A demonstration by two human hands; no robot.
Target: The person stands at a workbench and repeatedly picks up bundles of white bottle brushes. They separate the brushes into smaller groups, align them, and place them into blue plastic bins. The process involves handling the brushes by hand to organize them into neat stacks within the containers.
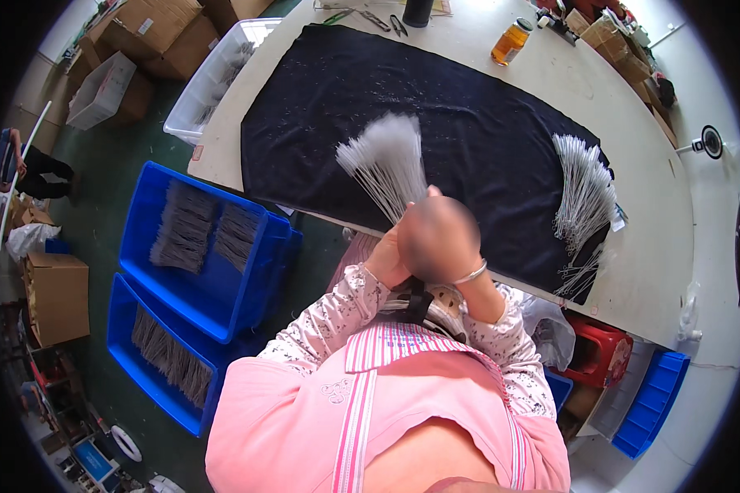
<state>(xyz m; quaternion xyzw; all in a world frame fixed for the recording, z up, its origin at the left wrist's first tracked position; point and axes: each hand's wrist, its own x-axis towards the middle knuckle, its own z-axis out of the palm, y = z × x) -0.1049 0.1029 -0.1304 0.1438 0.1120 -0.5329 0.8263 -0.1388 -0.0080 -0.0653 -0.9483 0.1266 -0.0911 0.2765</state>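
A fanned bundle of thin wire brushes [390, 156] with pale bristle ends points away from me over a black cloth [304, 107]. My left hand [389, 253] is closed round the looped or bare wire end of this bundle, close to the table's near edge. Pressed up against it, my right hand [456, 238] is closed on the same end; a blur covers much of it, so its separate fingers are hard to make out. On the cloth's right side lies a second pile of similar brushes [582, 193], with a few loose ones [580, 275] nearer to me.
Two blue bins [259, 271] [123, 329] with brushes stand at my left, below the table. A white bin [191, 107] is beyond them. Along the table's far side are snips [398, 26], a dark cylinder [418, 12] and an amber jar [511, 43]. A red stool [604, 349] sits at right.
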